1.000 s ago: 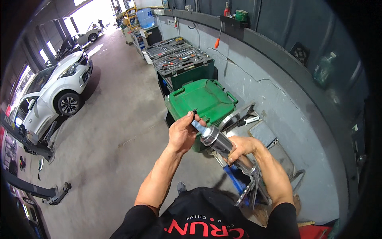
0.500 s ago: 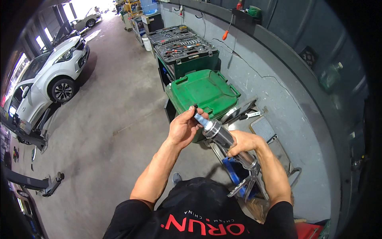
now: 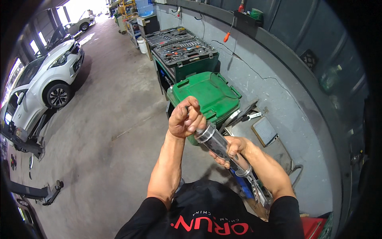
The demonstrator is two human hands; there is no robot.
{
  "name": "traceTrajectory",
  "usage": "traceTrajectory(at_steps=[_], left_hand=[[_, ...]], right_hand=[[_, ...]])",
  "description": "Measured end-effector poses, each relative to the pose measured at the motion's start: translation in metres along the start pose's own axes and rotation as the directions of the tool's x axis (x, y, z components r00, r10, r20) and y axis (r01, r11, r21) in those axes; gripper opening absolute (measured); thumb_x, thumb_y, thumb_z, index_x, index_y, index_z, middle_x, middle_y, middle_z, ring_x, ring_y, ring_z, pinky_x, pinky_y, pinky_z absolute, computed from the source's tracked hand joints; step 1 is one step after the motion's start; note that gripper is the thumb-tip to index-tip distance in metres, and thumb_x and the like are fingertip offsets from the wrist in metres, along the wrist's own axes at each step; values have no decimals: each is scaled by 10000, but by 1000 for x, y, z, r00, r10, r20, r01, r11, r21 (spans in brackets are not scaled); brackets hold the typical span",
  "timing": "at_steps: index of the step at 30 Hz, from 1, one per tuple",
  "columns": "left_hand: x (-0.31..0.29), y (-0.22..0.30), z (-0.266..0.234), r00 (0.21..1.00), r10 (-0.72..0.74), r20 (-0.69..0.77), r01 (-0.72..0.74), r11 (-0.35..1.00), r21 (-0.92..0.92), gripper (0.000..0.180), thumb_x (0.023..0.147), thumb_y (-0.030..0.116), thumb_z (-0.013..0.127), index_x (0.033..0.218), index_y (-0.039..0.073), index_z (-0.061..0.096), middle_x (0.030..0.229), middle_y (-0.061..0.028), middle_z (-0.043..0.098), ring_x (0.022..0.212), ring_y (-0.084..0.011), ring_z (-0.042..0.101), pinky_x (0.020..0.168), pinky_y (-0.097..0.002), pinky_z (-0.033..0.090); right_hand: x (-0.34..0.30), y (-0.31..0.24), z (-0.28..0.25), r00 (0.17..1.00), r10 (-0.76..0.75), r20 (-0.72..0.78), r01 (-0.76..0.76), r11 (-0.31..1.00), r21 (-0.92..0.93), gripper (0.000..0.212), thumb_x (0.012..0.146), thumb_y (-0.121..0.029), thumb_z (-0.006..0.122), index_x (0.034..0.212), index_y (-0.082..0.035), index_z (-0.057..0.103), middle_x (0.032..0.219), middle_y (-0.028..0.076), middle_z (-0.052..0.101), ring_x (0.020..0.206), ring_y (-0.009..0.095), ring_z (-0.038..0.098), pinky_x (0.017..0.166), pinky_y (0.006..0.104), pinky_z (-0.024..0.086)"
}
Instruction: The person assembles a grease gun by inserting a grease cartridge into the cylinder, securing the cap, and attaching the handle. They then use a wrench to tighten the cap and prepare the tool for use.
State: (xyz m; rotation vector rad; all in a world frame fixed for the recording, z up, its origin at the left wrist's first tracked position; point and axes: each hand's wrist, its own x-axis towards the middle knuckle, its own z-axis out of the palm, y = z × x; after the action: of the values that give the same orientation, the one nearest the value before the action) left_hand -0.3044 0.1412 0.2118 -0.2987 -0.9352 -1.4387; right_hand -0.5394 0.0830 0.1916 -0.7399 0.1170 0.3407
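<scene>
Across my front slants a caulking gun (image 3: 218,145) with a clear barrel, its front end up toward the left. My right hand (image 3: 235,148) is wrapped round the middle of the barrel. At the front end my left hand (image 3: 186,118) is closed, its fingers curled over the light-blue nozzle and hiding it. A small black piece (image 3: 187,108) shows between the thumb and forefinger. The metal handle and trigger (image 3: 258,191) hang at the lower end, below my right forearm.
Just beyond my hands stands a green lidded bin (image 3: 207,93). Behind it, open socket tool sets (image 3: 185,49) lie on a cabinet (image 3: 187,71). On the right, a metal stand (image 3: 274,149) is against the grey wall (image 3: 294,131). A white car (image 3: 43,75) stands at left.
My left fingers have curled over the nozzle, which showed before. The caulking gun's front end has shifted slightly left and down, and my right hand has turned around the barrel.
</scene>
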Motion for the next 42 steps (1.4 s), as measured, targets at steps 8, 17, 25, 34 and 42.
traceTrajectory(at_steps=[8, 17, 25, 34, 42], left_hand=[[4, 21, 13, 799, 16, -601, 55, 994, 99, 291, 1081, 356, 460, 951, 104, 525, 552, 63, 310, 394, -66, 267, 403, -260, 313], [-14, 45, -9, 637, 94, -765, 35, 988, 150, 288, 1052, 358, 537, 878, 129, 507, 559, 54, 336, 399, -76, 277, 406, -269, 318], [-37, 74, -30, 711, 583, -392, 398, 126, 909, 219, 994, 191, 596, 1146, 34, 611, 918, -100, 566, 844, -220, 598, 765, -373, 499], [-61, 148, 7, 951, -305, 44, -284, -814, 506, 175, 776, 155, 611, 938, 89, 608, 923, -86, 578, 910, -263, 582, 803, -409, 443], [-88, 224, -27, 943, -323, -86, -243, -840, 486, 106, 729, 179, 653, 742, 138, 556, 649, -19, 557, 584, -218, 615, 572, -377, 485]], right_hand=[[20, -17, -5, 990, -24, -137, -4, 980, -201, 575, 689, -180, 811, 1154, 54, 567, 885, 145, 689, 707, 244, 705, 667, 368, 591], [53, -32, -7, 931, -69, -358, -160, 804, -572, 424, 711, -133, 811, 1054, 1, 599, 870, 67, 673, 764, 158, 661, 703, 322, 553], [67, -46, -12, 915, -1, -404, -204, 862, -464, 420, 733, -68, 770, 1097, 8, 575, 854, 109, 672, 720, 204, 687, 667, 357, 573], [120, -34, -1, 984, 172, -46, -163, 976, 147, 552, 741, -133, 746, 1221, 33, 532, 901, 168, 665, 707, 275, 693, 634, 413, 614], [211, -55, -3, 974, 218, 57, -220, 975, 17, 422, 804, -162, 713, 1143, 27, 549, 883, 160, 663, 719, 261, 693, 627, 393, 608]])
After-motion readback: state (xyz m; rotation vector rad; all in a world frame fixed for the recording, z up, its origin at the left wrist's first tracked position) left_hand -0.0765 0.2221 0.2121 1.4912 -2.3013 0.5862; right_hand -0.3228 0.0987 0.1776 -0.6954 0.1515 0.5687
